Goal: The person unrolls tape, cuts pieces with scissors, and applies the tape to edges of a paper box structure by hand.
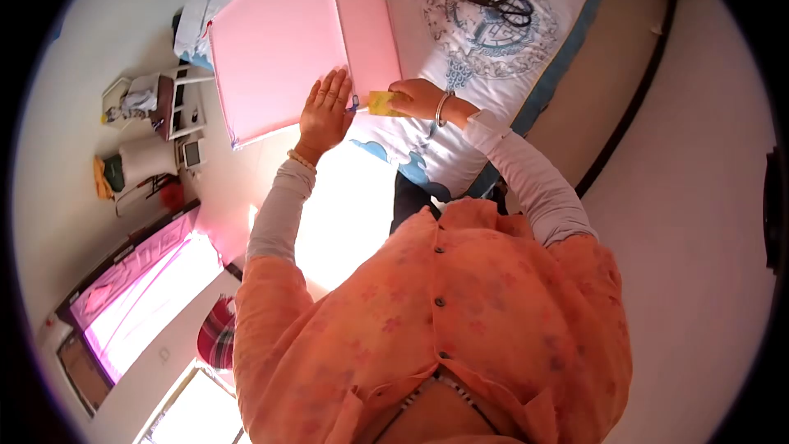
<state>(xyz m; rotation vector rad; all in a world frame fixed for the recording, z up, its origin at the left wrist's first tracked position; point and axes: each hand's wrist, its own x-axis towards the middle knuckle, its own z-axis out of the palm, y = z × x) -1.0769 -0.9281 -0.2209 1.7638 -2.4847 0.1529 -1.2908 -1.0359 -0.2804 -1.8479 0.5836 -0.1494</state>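
so this looks like the taping or gluing stage on a big pink board (283, 41); it's a folded panel propped up on the bed (575, 57), with a crease running down it just above the hands; the left hand (323, 111) lies flat and open, fingers spread, pressing on the lower edge of the board; the right hand (417, 99) sits just beside it, pinched shut on a small yellow thing (382, 104) that could be a tape roll or a glue tube, honestly can't tell which; the two hands are close together but not touching, with the yellow thing between them, right at the board's bottom edge near the crease

my guess for the next move: keep the left palm steady so the board doesn't slide, and run the yellow thing along the edge in a straight line

a pair of scissors (503, 6) lies further up the bed, well beyond the right hand, on the patterned sheet (468, 41); there's a bangle (442, 108) on the right wrist

no brand, label or readable writing anywhere that i can make out
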